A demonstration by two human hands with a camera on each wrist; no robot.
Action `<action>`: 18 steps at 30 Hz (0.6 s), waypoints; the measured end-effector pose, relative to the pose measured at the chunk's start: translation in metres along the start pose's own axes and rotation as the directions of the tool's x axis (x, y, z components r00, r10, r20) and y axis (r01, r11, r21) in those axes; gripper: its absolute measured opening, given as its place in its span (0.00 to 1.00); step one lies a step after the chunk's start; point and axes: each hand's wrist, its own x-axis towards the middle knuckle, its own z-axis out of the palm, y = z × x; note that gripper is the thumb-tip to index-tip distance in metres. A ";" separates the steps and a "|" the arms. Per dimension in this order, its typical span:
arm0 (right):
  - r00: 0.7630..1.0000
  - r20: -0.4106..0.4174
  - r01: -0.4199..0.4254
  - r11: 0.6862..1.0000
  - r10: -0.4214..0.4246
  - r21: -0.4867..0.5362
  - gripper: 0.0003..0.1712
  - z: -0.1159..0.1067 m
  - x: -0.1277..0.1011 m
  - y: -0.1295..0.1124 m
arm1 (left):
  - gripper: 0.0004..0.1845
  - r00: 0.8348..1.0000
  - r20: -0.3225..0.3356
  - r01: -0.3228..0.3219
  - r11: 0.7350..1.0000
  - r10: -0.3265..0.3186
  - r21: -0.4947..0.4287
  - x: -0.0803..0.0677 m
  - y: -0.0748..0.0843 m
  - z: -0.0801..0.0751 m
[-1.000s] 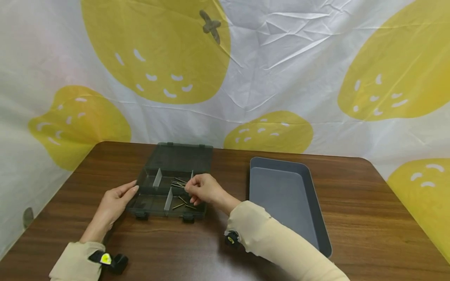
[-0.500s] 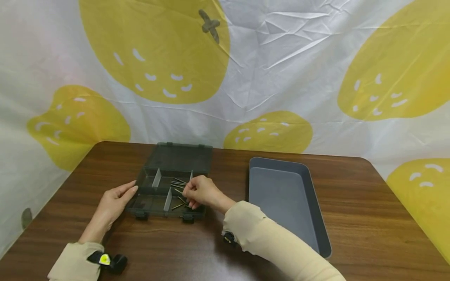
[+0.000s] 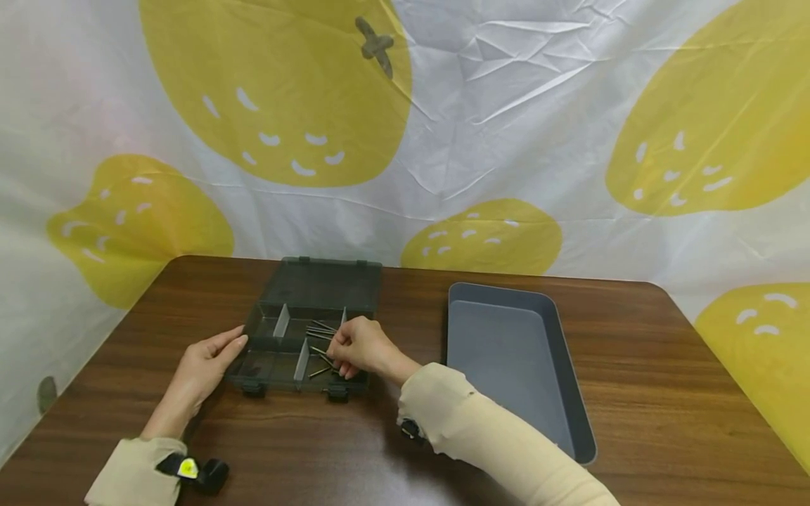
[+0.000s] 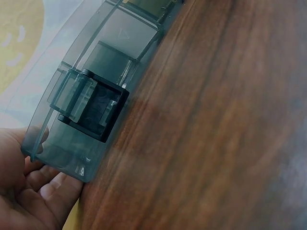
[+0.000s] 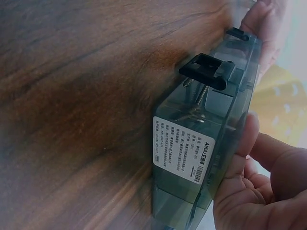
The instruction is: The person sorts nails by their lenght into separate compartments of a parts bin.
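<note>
A smoky clear plastic compartment box point(image 3: 268, 362) stands with its lid point(image 3: 323, 284) folded back. My left hand point(image 3: 205, 369) holds the box's left edge; in the left wrist view its fingers point(image 4: 57, 191) curl against the corner. My right hand point(image 3: 367, 348) is over the front right compartment, thumb and forefinger pinching a thin screw point(image 3: 318, 350). Loose brass-coloured screws point(image 3: 319, 372) lie below it, partly hidden by the hand. Several long thin silvery pieces point(image 3: 319, 330) lie in the compartment behind. Threaded screws point(image 5: 201, 96) show through the box wall in the right wrist view.
A grey rectangular tray point(image 3: 500, 351) rests to the right of the box on the brown wooden table point(image 3: 645, 393). Black latches point(image 3: 337, 393) stick out from the box's front. Pale dividers point(image 3: 302, 360) separate the compartments. A lemon-print cloth point(image 3: 506, 126) hangs behind the table.
My right hand has shifted slightly left and toward the front compartment, and the pinched screw has come down to the brass-coloured screws. The left hand stays on the box edge.
</note>
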 end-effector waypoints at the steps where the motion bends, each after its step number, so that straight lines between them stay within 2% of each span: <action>1: 1.000 -0.001 0.001 1.000 -0.001 0.000 0.08 0.000 0.000 0.000 | 0.33 1.000 -0.001 -0.001 1.000 0.001 0.000 0.000 0.000 0.000; 9: 1.000 0.002 -0.005 1.000 0.005 0.021 0.08 0.000 0.001 0.001 | 0.32 1.000 -0.013 -0.016 1.000 0.016 0.000 0.000 -0.001 -0.001; 13: 0.999 0.010 -0.041 0.989 0.039 0.141 0.08 -0.004 0.003 0.004 | 0.32 0.999 -0.017 -0.029 1.000 0.029 -0.003 0.001 -0.002 -0.001; 18: 0.996 -0.024 -0.075 0.952 0.085 0.296 0.10 -0.017 0.006 0.005 | 0.34 1.000 0.019 -0.011 1.000 0.011 -0.020 0.002 -0.001 -0.005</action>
